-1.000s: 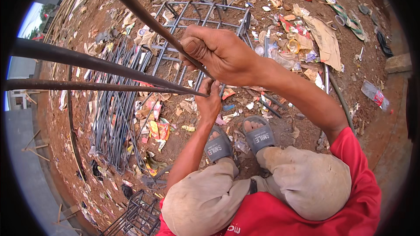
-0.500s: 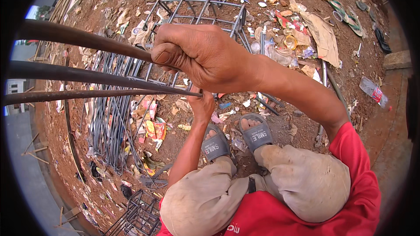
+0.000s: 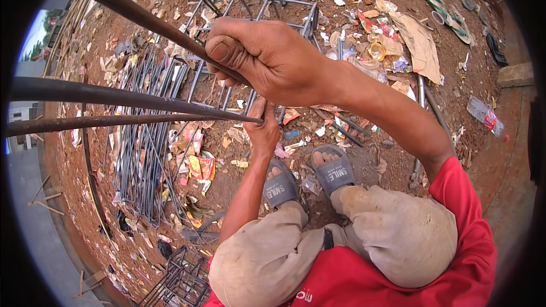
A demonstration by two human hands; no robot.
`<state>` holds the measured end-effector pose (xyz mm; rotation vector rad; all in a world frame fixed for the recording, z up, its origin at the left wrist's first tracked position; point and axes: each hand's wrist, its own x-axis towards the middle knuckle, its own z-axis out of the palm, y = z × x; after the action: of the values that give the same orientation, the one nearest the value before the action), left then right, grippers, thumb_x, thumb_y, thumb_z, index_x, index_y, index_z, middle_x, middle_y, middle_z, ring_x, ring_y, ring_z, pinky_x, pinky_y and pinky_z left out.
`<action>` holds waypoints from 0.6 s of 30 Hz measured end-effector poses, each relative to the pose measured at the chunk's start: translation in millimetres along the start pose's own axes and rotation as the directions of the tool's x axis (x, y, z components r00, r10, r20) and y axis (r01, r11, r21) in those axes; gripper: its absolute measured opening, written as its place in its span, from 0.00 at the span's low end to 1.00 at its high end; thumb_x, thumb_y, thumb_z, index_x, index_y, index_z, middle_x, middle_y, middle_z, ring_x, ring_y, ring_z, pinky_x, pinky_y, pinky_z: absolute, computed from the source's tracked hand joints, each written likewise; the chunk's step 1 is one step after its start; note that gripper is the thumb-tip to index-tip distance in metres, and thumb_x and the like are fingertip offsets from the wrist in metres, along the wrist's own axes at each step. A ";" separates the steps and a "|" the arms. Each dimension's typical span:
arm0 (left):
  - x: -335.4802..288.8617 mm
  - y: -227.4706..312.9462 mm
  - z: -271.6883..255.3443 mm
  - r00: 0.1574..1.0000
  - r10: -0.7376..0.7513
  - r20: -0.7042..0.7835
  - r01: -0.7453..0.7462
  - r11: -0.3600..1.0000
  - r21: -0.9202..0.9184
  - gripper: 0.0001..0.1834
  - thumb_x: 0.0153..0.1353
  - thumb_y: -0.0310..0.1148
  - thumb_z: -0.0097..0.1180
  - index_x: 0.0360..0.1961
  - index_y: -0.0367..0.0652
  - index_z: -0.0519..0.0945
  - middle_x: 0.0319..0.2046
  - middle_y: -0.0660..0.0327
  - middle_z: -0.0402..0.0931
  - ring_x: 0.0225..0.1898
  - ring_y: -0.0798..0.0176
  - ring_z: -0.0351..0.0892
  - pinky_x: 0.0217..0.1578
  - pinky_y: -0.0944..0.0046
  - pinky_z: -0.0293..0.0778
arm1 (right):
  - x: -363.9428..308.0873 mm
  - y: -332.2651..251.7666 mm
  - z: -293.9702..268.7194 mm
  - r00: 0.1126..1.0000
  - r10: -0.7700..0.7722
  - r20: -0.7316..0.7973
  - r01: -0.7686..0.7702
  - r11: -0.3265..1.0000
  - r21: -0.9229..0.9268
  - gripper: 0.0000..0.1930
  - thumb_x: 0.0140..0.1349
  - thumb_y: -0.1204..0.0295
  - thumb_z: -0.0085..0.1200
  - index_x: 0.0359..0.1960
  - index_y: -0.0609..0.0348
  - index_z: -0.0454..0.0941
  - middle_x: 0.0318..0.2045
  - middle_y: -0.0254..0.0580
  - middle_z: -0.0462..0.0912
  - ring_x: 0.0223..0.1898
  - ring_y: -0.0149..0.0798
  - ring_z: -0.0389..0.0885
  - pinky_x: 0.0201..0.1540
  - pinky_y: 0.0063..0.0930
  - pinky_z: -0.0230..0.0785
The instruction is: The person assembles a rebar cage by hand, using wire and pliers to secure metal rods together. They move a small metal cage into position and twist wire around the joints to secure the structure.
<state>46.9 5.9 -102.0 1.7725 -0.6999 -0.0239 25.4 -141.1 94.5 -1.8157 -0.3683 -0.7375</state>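
Observation:
My right hand [image 3: 278, 62] is closed round a brown steel bar [image 3: 142, 17], the thumb lying along it. From there the bar slants up to the far left, close to the camera. Below and behind it, my left hand [image 3: 263, 133] is closed at the ends of two more bars: a thick dark steel bar [image 3: 114, 96] and a thinner rusty steel bar [image 3: 96, 125]. These two spread apart slightly toward the left rim. Part of the left hand's fingers is hidden behind the bar ends.
A bundle of thin steel rods [image 3: 145, 159] lies on the reddish soil left of my feet. Rebar cages stand ahead [image 3: 256, 8] and at lower left [image 3: 179, 278]. Litter, flattened brown cardboard [image 3: 418, 45] and a plastic bottle [image 3: 485, 118] lie to the right. My feet wear grey sandals [image 3: 334, 173].
The brown bar's far end has swung up, away from the other two bars. My right hand has risen slightly. My left hand and its two bars stay nearly in place.

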 end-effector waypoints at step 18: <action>1.4 10.0 1.1 0.967 -0.235 0.096 0.235 0.972 0.018 0.12 0.67 0.25 0.56 0.48 0.29 0.81 0.43 0.53 0.83 0.46 0.67 0.78 0.50 0.66 0.71 | -6.8 -12.3 -21.4 0.999 0.004 0.049 -0.006 0.999 0.046 0.15 0.69 0.59 0.53 0.40 0.62 0.76 0.27 0.42 0.79 0.31 0.38 0.79 0.35 0.33 0.71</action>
<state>43.2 2.8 -93.0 1.8615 -0.5558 -0.2710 6.5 -155.8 103.8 -1.7929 -0.4097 -0.6774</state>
